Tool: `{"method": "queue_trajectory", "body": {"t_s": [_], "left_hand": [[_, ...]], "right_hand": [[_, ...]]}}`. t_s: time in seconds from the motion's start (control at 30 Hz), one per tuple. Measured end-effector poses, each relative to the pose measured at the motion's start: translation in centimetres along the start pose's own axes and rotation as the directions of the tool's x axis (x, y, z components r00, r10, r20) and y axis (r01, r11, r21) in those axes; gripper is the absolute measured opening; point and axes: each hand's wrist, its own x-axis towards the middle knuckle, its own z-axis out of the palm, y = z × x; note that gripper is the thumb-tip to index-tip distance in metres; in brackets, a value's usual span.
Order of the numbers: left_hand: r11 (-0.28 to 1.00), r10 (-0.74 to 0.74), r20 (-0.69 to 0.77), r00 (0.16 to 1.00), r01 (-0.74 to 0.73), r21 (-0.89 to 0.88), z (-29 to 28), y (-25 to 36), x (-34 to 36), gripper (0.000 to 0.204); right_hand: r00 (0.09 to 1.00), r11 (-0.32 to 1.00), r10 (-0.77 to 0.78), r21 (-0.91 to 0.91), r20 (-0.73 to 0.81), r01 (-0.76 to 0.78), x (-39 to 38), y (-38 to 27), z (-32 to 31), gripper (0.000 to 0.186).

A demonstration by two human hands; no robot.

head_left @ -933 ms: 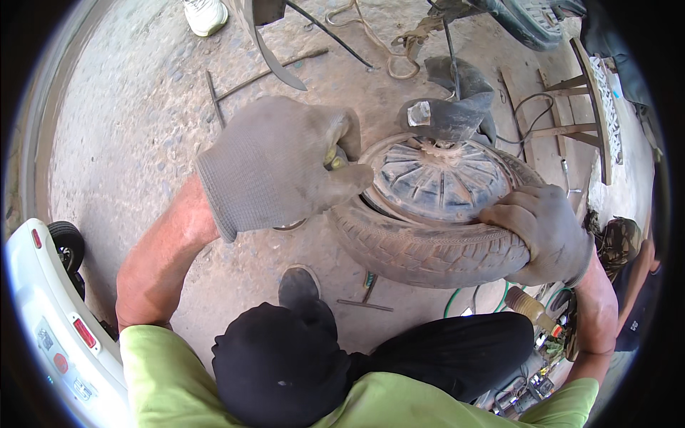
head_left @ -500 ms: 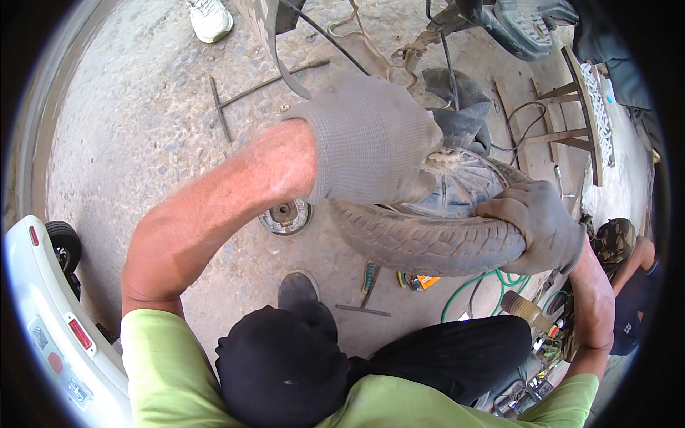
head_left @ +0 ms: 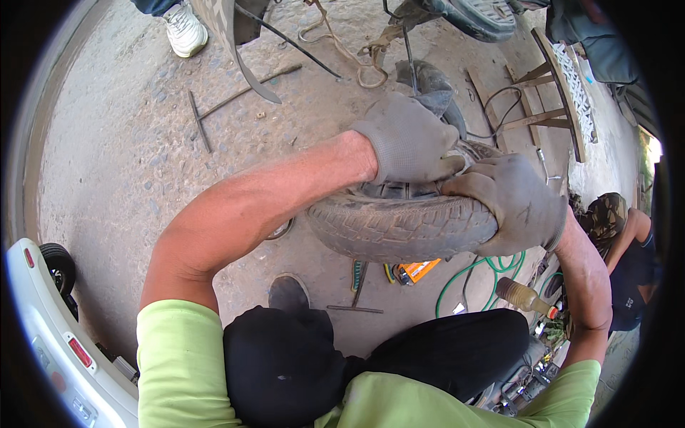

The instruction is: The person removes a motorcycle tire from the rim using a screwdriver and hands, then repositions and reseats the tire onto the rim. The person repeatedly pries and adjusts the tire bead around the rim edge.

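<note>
My left hand point(head_left: 410, 143), in a grey knit glove, is closed over the upper part of a dusty motorcycle wheel; what its fingers grip is hidden. My right hand point(head_left: 510, 203), also gloved, grips the right side of the wheel's tyre point(head_left: 389, 232), which is raised above the floor at a tilt. The spoked rim point(head_left: 396, 190) shows only partly under my hands. A dark crumpled rubber piece point(head_left: 432, 89) lies just beyond the wheel.
Rods point(head_left: 242, 89), a wooden stool point(head_left: 560, 96), a green hose point(head_left: 467, 278), an orange package point(head_left: 417, 271) and a bottle point(head_left: 524, 296) are around me. A white car point(head_left: 61, 335) stands left; a crouching person point(head_left: 628, 271) is right, a shoe point(head_left: 185, 32) at top left.
My left hand has moved right onto the wheel, covering most of its hub face. The wheel's face shows less. My right hand still grips the tyre, slightly further left.
</note>
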Motion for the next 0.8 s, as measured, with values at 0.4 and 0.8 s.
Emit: {"method": "queue_trajectory", "body": {"t_s": [0.4, 0.8], "left_hand": [[0.988, -0.144, 0.004, 0.99, 0.143, 0.064, 2.5, 1.5, 2.2, 0.037], [0.983, -0.136, -0.068, 0.988, 0.127, -0.133, 0.3, -1.4, 2.9, 0.071]], "right_hand": [[0.995, 0.987, 0.074, -0.139, -0.072, -0.083, 0.4, -5.5, 1.4, 0.085], [0.908, 0.947, 0.294, -0.219, 0.298, -0.234, 6.9, -7.8, 2.2, 0.05]]}}
